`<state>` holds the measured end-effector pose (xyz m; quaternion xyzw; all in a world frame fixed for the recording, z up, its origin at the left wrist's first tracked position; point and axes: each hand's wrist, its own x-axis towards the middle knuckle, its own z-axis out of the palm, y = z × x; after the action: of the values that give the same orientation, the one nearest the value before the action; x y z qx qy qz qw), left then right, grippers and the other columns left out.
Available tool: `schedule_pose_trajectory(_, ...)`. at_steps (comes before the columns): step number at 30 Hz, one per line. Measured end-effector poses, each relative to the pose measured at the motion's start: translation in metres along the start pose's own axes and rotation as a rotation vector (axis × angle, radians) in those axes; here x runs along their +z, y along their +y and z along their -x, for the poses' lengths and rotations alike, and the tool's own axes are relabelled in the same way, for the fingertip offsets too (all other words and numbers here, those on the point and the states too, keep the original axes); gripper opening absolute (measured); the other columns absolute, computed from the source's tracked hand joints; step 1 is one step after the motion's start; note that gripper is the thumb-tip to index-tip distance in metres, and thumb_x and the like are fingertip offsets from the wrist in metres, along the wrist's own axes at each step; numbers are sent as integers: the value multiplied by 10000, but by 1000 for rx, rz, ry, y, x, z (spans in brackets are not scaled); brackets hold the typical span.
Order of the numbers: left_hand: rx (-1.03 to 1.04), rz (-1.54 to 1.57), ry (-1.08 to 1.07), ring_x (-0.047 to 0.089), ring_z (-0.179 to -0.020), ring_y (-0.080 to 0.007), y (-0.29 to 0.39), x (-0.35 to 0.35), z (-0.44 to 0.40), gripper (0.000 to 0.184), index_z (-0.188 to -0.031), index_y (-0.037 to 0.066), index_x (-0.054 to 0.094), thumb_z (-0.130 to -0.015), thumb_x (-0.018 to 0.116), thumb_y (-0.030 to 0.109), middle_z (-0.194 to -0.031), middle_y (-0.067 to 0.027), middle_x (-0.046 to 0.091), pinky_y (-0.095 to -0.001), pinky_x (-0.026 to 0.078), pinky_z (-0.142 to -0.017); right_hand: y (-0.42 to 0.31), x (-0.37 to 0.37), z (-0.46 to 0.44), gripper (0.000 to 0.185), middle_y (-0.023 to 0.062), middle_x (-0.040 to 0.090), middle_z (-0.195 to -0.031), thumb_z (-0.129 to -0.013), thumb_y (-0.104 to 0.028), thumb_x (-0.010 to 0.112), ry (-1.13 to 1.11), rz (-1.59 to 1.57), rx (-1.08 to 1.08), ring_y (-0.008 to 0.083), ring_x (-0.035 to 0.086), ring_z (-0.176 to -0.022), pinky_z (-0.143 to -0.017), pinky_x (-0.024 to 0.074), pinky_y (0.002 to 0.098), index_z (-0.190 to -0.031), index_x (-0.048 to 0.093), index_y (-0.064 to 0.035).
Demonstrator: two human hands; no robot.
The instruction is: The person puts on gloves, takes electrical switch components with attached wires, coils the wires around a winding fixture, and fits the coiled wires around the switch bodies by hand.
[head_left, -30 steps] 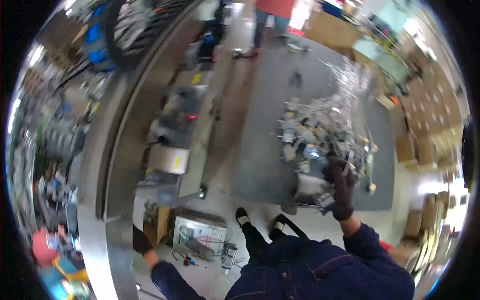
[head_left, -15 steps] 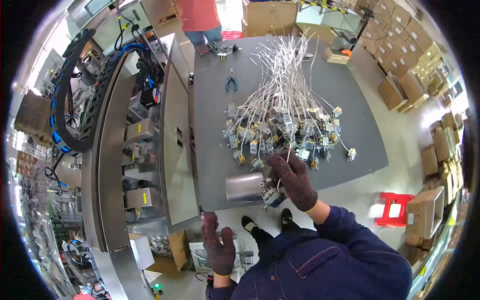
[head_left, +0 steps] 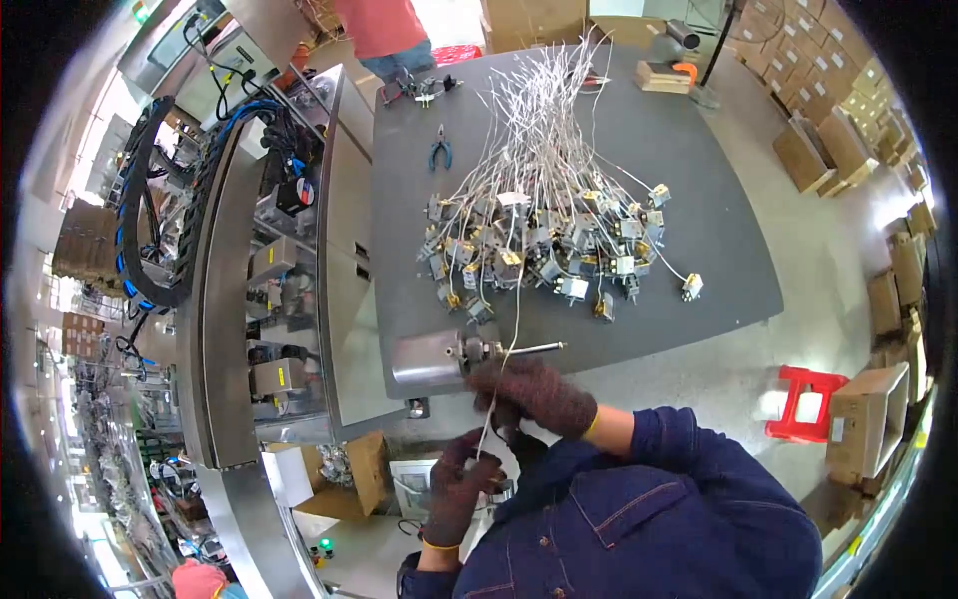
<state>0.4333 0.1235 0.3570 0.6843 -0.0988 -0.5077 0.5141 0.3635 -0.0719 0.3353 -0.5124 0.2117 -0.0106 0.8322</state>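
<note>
Both my hands wear dark knitted gloves and are in front of the table's near edge. My left hand [head_left: 461, 491] is closed, with a white wire [head_left: 516, 314] running into its fingers. Above it, my right hand [head_left: 539, 395] is closed around the same wire. That wire leads up to a pile of small metal box-shaped parts with wires [head_left: 539, 245] on the table. A metal cylinder with a thin rod [head_left: 427, 359] lies at the table edge, just beyond my right hand. Whatever else my fingers hold is hidden.
Blue-handled pliers [head_left: 440, 150] lie on the dark table [head_left: 689, 200]. A steel machine frame [head_left: 344, 299] stands along the left. On the floor are a red stool [head_left: 803, 404] and cardboard boxes [head_left: 866, 419]. A person in a red top [head_left: 384, 25] stands beyond the table.
My left hand has come up and right, closing on the white wire. My right hand has moved down and left off the table. The small metal part hanging by it is no longer visible.
</note>
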Motion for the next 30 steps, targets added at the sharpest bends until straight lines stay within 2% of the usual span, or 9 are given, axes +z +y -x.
schedule_pose_trajectory(4,-58,99,243,601,-759,-150,-94,-21,5,358,-1137,7,580,-835,644,189,-911,-90,633,-275,498,-672,7,-25,-14,343,31,613,-759,-941,-362,531,71,-344,102,105,567,-578,-512,453,244,-966,634,-35)
schedule_pose_trajectory(6,-46,-219,269,599,-758,-146,-205,-54,-3,420,-1125,-2,578,-814,675,263,-904,-106,629,-274,494,-666,12,-28,-20,328,25,609,-738,-949,-349,507,86,-235,33,105,572,-564,-472,457,246,-948,631,-45)
schedule_pose_trajectory(11,-538,-621,264,612,-794,-171,-226,-46,47,432,-1111,14,578,-798,683,293,-872,-102,639,-328,499,-702,-30,-35,-29,317,23,586,-711,-962,-342,483,83,-43,-185,95,554,-520,-407,454,244,-950,628,-61)
schedule_pose_trajectory(13,-131,-436,128,636,-828,-246,-281,-69,60,354,-1063,39,601,-790,657,257,-886,-115,658,-378,506,-749,-29,-20,-28,323,6,543,-646,-962,-345,490,-78,32,-90,75,503,-471,-387,415,240,-910,631,-59)
schedule_pose_trajectory(18,-80,-907,173,611,-929,-361,-399,-130,87,243,-953,89,640,-723,596,155,-976,-166,660,-426,489,-820,13,43,-46,409,0,506,-610,-960,-411,479,-203,-94,56,75,445,-435,-390,374,232,-868,634,-44)
schedule_pose_trajectory(24,-469,-1125,-112,639,-893,-340,-342,-168,116,283,-913,113,692,-666,633,239,-935,-137,677,-419,514,-790,55,42,-36,425,42,563,-692,-960,-429,459,-229,-297,320,128,563,-561,-465,460,279,-982,625,-38)
schedule_pose_trajectory(26,-691,-1308,-57,654,-887,-331,-339,-165,116,277,-902,113,704,-684,625,265,-937,-141,682,-433,523,-774,62,31,-37,330,70,598,-756,-926,-352,537,-186,285,-416,195,632,-725,-575,510,297,-1011,622,-44)
schedule_pose_trajectory(29,-743,-1371,-55,658,-906,-330,-338,-156,118,288,-919,123,709,-696,609,276,-945,-144,684,-440,528,-778,7,-17,-16,262,118,653,-876,-846,-203,642,-11,1006,-476,253,644,-799,-695,528,342,-1057,623,-49)
schedule_pose_trajectory(30,-745,-1362,-54,658,-906,-330,-344,-152,117,288,-919,123,709,-696,609,276,-945,-144,684,-440,528,-778,1,-42,-21,270,138,663,-893,-856,-209,630,53,916,-576,269,650,-786,-692,524,378,-1073,622,-48)
